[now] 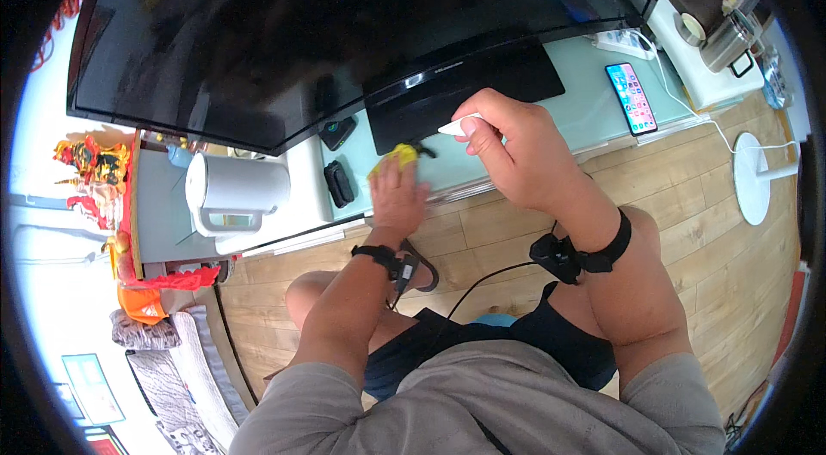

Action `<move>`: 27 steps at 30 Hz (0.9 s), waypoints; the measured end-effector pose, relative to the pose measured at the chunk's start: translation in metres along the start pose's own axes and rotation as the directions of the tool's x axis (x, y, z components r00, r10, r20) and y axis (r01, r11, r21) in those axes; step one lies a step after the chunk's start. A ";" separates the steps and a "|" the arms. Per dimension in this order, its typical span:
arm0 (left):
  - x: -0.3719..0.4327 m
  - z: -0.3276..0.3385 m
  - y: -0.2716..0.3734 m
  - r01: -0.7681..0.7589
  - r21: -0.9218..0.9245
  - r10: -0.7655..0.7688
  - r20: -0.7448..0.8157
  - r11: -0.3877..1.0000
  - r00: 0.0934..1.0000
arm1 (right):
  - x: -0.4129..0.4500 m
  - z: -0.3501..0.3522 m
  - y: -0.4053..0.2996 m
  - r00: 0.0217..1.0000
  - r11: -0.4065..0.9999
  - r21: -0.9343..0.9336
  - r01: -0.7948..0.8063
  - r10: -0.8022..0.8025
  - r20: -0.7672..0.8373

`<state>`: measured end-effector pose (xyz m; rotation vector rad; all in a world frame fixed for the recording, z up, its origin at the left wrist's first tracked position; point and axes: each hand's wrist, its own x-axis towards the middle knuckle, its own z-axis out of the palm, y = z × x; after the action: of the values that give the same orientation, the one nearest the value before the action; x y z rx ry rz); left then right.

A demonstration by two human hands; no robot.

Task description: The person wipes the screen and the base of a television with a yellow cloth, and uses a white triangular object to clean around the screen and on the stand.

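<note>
My left hand (398,200) lies on a yellow cloth (403,155) at the front of the glass-topped TV cabinet (445,164), its fingers blurred. In my right hand (510,145), raised above the cabinet's front edge, a small white pointed object (459,126) is pinched between thumb and fingers. A small dark item (424,151) lies just right of the cloth. Left of the cloth are a black case (339,184) and a black device (337,133). The black television base (464,93) stands behind both hands.
A large television (361,22) leans over the cabinet. At left stands a white appliance with a handle (239,193). To the right are a lit smartphone (631,98), a power strip (623,43) with a white cable, a steel jug (728,45) and a white round-based stand (752,178).
</note>
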<state>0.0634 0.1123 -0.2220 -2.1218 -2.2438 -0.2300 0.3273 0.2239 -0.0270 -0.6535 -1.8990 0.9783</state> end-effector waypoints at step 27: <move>0.009 0.012 0.136 -0.212 -0.159 0.209 -0.037 0.964 0.977 | -0.008 0.012 0.009 0.993 0.997 -0.079 -0.010 0.019 0.113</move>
<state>0.1990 0.1297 -0.2218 -2.4059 -2.0309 -0.4347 0.3209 0.2184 -0.0423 -0.6697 -2.0443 0.9721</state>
